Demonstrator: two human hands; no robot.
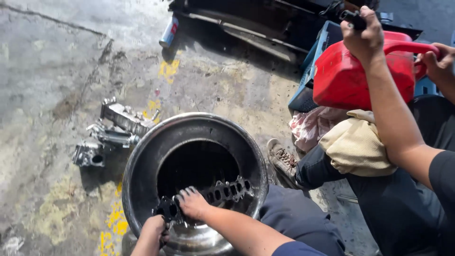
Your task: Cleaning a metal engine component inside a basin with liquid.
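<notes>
Both my hands reach into a large round steel basin (pixel 142 161) on the floor. In it lies a long black metal strip (pixel 230 189) with a row of holes, like a manifold plate. My left hand (pixel 152 231) grips its near left end. My right hand (pixel 192 204) lies on top of the strip just to the right, fingers curled over its edge. The basin's dark inside hides whatever is under the strip.
A co-worker sits at the right; one hand (pixel 364 33) and the other hand (pixel 436 61) hold a tilted red fuel can (pixel 350 76) above a beige cloth (pixel 355 147) on the knee. Their shoe (pixel 282 159) is beside the basin. Metal engine parts (pixel 111 132) lie left, a spray can (pixel 168 32) behind.
</notes>
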